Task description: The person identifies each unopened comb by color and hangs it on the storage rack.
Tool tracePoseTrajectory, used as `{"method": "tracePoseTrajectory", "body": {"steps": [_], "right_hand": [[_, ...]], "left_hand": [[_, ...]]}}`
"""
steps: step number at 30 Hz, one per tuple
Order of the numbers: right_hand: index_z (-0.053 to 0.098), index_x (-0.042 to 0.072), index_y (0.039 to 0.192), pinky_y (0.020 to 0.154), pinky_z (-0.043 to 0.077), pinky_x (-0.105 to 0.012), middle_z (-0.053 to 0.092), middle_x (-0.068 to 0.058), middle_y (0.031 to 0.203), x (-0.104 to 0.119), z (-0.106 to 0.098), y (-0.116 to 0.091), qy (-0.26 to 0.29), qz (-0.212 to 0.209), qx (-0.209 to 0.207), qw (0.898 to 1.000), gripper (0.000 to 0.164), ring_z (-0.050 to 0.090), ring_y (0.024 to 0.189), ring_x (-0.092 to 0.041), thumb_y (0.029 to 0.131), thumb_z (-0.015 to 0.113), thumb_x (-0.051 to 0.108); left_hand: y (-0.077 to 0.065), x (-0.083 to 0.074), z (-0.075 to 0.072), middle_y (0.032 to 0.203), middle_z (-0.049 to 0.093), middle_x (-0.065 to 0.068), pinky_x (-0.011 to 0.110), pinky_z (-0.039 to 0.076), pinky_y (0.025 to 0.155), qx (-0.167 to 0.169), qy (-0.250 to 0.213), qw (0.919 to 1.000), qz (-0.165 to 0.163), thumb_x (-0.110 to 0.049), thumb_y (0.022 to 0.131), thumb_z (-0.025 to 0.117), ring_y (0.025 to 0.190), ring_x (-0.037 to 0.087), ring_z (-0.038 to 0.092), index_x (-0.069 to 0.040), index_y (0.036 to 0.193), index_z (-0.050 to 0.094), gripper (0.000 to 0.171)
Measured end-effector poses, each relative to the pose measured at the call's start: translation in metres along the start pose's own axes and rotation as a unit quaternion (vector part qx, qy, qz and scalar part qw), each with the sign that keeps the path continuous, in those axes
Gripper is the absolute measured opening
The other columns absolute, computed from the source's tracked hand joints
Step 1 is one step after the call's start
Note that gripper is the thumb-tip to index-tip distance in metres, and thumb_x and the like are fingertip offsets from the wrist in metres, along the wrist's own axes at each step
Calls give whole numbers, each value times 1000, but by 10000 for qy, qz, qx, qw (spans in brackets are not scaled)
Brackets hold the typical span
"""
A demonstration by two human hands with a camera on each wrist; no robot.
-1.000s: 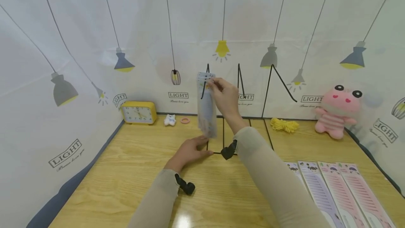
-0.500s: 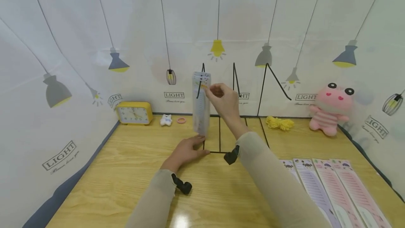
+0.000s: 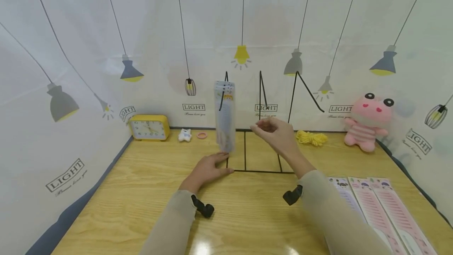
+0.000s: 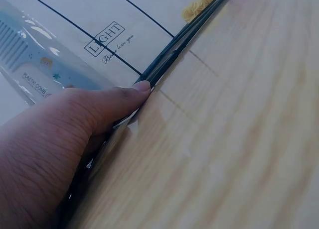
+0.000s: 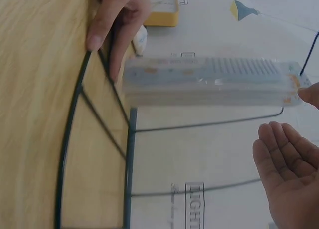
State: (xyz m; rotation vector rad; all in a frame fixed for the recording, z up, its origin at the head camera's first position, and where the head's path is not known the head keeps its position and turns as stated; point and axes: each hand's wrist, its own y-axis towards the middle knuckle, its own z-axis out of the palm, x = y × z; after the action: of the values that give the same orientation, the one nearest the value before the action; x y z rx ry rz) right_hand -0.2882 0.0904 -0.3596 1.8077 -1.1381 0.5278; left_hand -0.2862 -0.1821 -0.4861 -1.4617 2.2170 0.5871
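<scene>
Several plastic combs in clear sleeves hang upright from the left hook of a black wire display rack; "PLASTIC COMB" is printed on a blue sleeve. My left hand rests on the rack's front left base corner, thumb along the front bar and fingers reaching over the side wire. To the right of the hanging combs, my right hand is in front of the rack with nothing in its grasp, its fingers extended and slightly bent. The rack's other two hooks are bare.
More packaged combs, purple and pink, lie at the right front. Along the back stand a yellow clock, a small white bear, a pink ring, yellow cord and a pink plush toy.
My right hand has let go of the packaged combs at the left hook and moved down and right. The combs now hang by themselves. My left hand stays on the rack's base.
</scene>
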Motion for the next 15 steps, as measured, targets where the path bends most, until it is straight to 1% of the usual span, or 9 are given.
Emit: {"method": "tracePoseTrajectory", "body": {"steps": [4,10,12,15], "right_hand": [[75,16,103,77,59,-38,75,0,96,-18,-25,-19,-103,224,70,9997,39,70,88,-17,90,72,53],[74,20,110,83,57,-44,73,0,106,-41,-62,-42,-443,731,130,9963,43,69,96,-20,91,67,57],[73,20,111,85,56,-42,73,-1,108,-46,-73,-49,-588,827,118,9948,43,68,98,-20,92,66,58],[74,17,109,82,55,-32,74,-3,106,-56,-87,-63,-724,787,151,9942,39,68,97,-18,94,67,52]], "left_hand": [[-1,0,1,156,43,-1,45,33,117,-9,27,10000,-16,-61,90,66,143,26,39,-21,150,50,74],[-1,1,1,157,40,-5,45,32,118,-2,125,9999,42,-65,90,63,145,25,37,-23,152,47,76],[-1,2,1,158,38,-5,47,32,118,9,86,9999,60,-65,90,62,145,26,36,-23,152,46,76],[-1,1,2,159,36,-7,47,31,118,58,26,10000,29,-65,90,62,146,25,34,-24,153,45,77]]}}
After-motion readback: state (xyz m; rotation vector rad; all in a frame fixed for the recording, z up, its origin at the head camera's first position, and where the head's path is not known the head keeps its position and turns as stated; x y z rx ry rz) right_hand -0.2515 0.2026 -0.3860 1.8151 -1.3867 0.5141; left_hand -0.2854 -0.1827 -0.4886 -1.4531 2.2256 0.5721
